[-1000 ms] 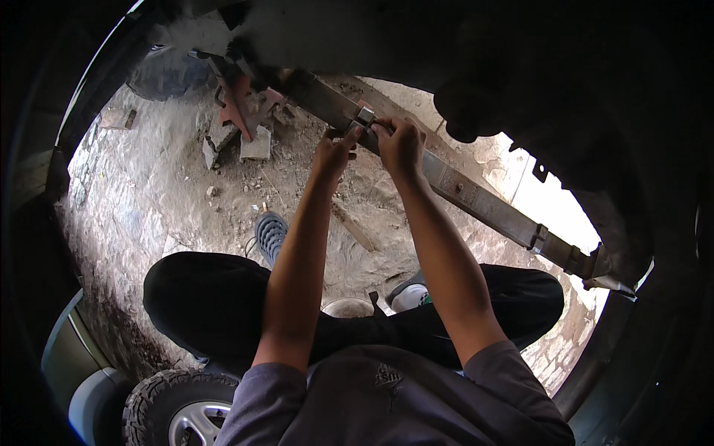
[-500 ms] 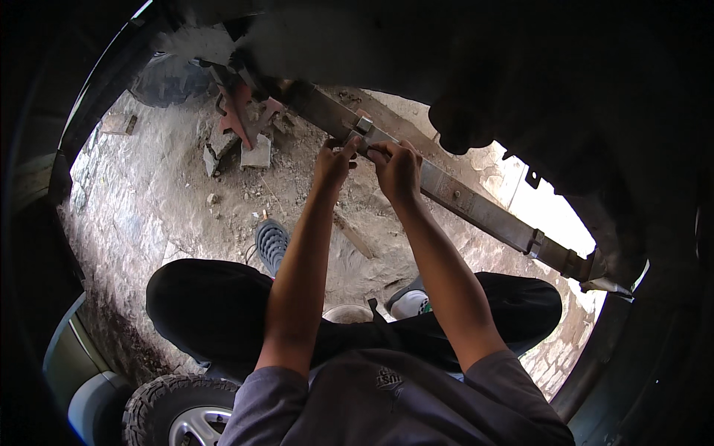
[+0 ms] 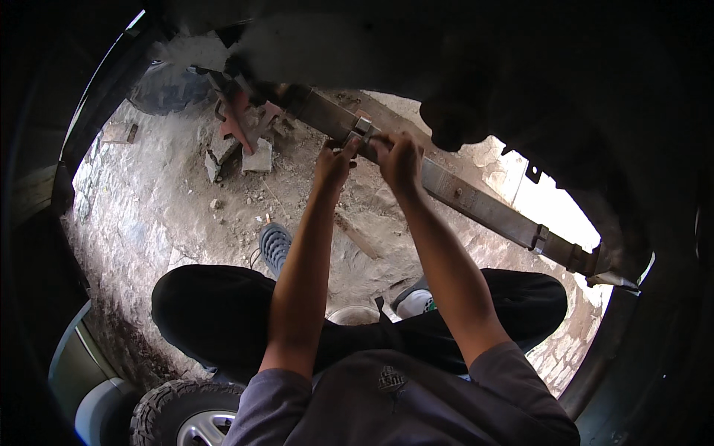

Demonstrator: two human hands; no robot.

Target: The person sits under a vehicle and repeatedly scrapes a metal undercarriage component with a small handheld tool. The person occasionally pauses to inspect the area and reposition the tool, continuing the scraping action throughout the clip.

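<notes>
A long, flat metal leaf spring (image 3: pixel 476 204) runs slantwise in front of me, from the upper middle down to the right. A shiny metal clip (image 3: pixel 362 126) wraps across it. At the clip's near lower end, my left hand (image 3: pixel 332 167) is closed, with thumb and fingers pinched against it. Just right of the clip, my right hand (image 3: pixel 401 163) is closed too, its fingers curled by the spring's near edge; they hide whatever small part they hold.
Dark vehicle bodywork (image 3: pixel 357 44) hangs low overhead. A red metal stand (image 3: pixel 236 123) and a broken concrete block (image 3: pixel 256 157) are at the far left on the dirt ground (image 3: pixel 186 223). A tyred wheel (image 3: pixel 160 409) lies near left. Another band (image 3: pixel 539 238) circles the spring further right.
My right hand has turned and shifted slightly right along the spring. The left hand stays at the clip. The whole view has moved a little.
</notes>
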